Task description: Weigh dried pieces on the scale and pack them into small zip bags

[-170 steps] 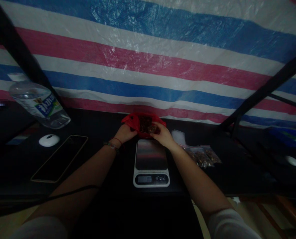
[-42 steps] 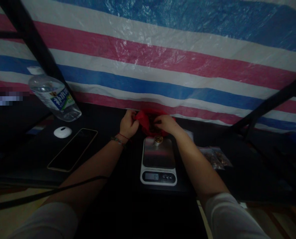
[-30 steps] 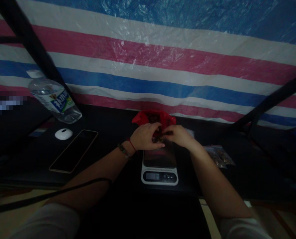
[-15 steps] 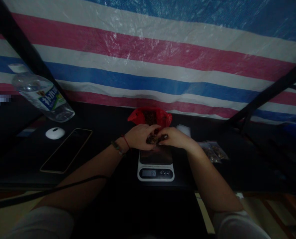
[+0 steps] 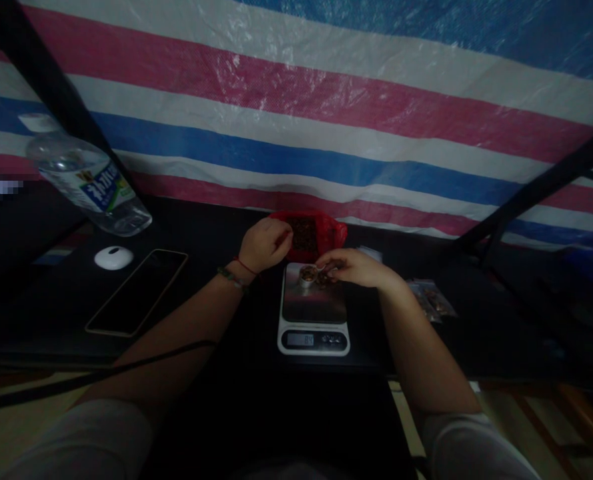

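Observation:
A white kitchen scale (image 5: pixel 313 312) with a shiny plate stands on the dark table in front of me. A small round cup (image 5: pixel 307 274) with brown pieces sits at the plate's far edge. My right hand (image 5: pixel 352 267) rests beside the cup, its fingers pinched on a small dark brown piece. Behind the scale lies an open red plastic bag (image 5: pixel 326 233) full of dark brown pieces. My left hand (image 5: pixel 265 244) is curled closed at the bag's left rim; what its fingers hold, if anything, is hidden.
A water bottle (image 5: pixel 87 185), a white mouse (image 5: pixel 113 257) and a dark phone (image 5: pixel 137 291) lie to the left. Small clear bags with brown pieces (image 5: pixel 430 301) lie right of the scale. A striped tarp (image 5: pixel 326 120) hangs behind. A black cable (image 5: pixel 96 375) crosses my left arm.
Half a second ago both hands met over the scale's far edge. Now my left hand has gone back to the red bag, and the small cup shows on the scale beside my right hand.

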